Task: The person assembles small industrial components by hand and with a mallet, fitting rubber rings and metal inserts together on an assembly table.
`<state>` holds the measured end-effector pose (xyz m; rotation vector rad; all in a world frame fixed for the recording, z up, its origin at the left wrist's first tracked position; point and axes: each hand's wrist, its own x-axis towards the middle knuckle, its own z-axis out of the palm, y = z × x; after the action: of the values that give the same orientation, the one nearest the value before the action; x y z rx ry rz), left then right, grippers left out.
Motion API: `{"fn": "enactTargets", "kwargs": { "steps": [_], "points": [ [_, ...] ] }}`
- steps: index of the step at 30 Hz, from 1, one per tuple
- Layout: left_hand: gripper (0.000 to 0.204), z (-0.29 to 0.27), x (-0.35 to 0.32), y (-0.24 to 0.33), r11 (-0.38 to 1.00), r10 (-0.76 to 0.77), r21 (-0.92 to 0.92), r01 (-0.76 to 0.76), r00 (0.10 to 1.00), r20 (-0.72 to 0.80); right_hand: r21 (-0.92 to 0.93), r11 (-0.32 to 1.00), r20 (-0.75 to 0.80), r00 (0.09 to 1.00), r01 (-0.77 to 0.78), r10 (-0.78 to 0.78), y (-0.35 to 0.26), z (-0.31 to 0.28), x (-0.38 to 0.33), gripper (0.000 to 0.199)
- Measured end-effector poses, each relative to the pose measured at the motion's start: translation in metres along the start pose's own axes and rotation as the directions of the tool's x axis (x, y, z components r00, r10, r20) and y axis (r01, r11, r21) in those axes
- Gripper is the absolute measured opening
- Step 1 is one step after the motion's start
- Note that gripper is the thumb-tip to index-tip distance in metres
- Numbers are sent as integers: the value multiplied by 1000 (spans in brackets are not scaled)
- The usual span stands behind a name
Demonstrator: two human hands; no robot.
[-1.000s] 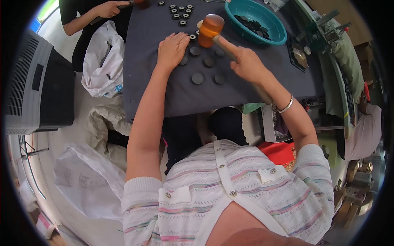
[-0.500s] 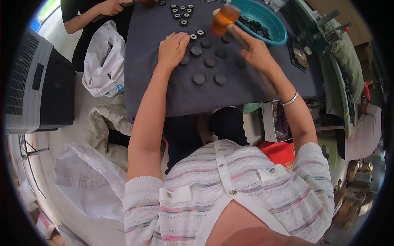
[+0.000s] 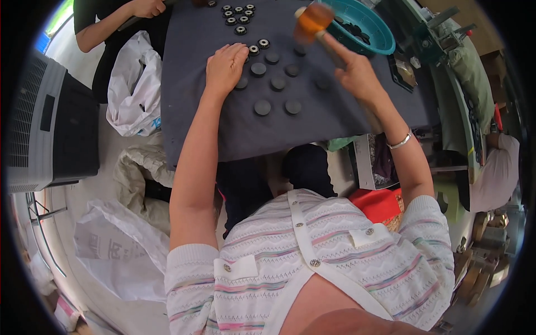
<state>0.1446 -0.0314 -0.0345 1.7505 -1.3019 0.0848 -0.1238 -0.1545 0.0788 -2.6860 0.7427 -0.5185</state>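
At the far left a grey boxy machine point(image 3: 50, 128) is standing on the floor, with a white plastic bag point(image 3: 133, 84) slumping just beside the table's left edge. Above the bag, another person's hand point(image 3: 146, 8) is reaching onto the far corner of the table.

You are working over a dark grey cloth-covered table point(image 3: 223, 128). Your left hand point(image 3: 225, 67) is lying palm down on the cloth, fingers loosely together and curled a little, pressing on one of the dark round discs point(image 3: 262, 107) at its fingertips; it is clamping nothing. The discs are sitting in loose rows between your two hands, some touching your left fingers, the rest a little apart toward you. Farther from you, a cluster of small ring-shaped parts point(image 3: 237, 12) is lying near the table's far edge.

Your right hand point(image 3: 357, 75) is wrapping closed around the handle of an orange-headed mallet point(image 3: 312, 19), which is blurring as it is hanging raised above the cloth, just over the far right discs. A silver bracelet point(image 3: 401, 142) is circling your right wrist.

Right of the mallet head, a teal bowl point(image 3: 375, 34) is holding more dark parts.
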Motion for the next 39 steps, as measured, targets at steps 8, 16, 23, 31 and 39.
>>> {"fn": "enactTargets", "kwargs": {
  "steps": [8,16,23,31,39],
  "points": [
    [39,0,2,2,1000,2,-19,-2,1000,-3,16,994,57,993,-104,103,-10,-7,3,79],
    [39,0,2,0,998,-10,-56,9,1000,-8,12,993,95,988,-120,118,-6,10,-7,78],
    [38,-6,1,5,999,-11,-39,11,1000,-11,73,991,79,990,111,-116,-75,11,-24,77],
    [43,-5,-3,2,993,2,-121,-12,996,-90,38,998,241,969,52,-59,-76,21,-15,79],
    [53,-6,2,3,970,-112,-222,94,991,-68,13,998,232,970,68,-69,-68,31,-5,79]
  ]
}}
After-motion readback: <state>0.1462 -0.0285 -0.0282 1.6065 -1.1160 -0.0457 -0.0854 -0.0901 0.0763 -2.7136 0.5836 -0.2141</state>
